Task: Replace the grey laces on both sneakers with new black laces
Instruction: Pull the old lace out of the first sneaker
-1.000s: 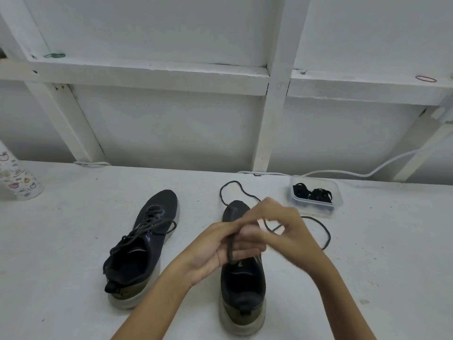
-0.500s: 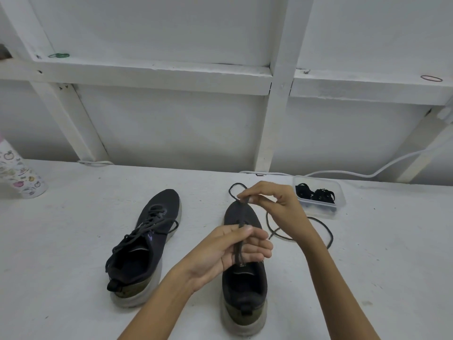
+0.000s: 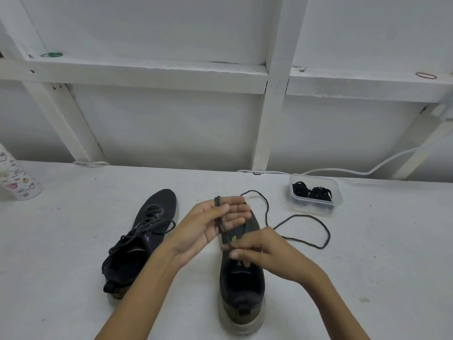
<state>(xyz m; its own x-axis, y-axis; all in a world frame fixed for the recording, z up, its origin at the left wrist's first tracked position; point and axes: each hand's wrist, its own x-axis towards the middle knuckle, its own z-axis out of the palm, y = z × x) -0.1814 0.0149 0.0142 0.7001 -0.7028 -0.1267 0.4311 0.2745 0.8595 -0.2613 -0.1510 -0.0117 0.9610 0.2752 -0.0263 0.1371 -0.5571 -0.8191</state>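
Our left hand (image 3: 208,225), palm up at centre frame, pinches the loose lace (image 3: 268,212) under its thumb. Our right hand (image 3: 267,253), lower right, pinches it with curled fingers above the unlaced sneaker (image 3: 241,283). The laced sneaker (image 3: 147,231) lies left; one tub (image 3: 337,196) holds black laces (image 3: 312,192).

Left hand (image 3: 210,224) palm-up, right hand (image 3: 268,252) palm-down.
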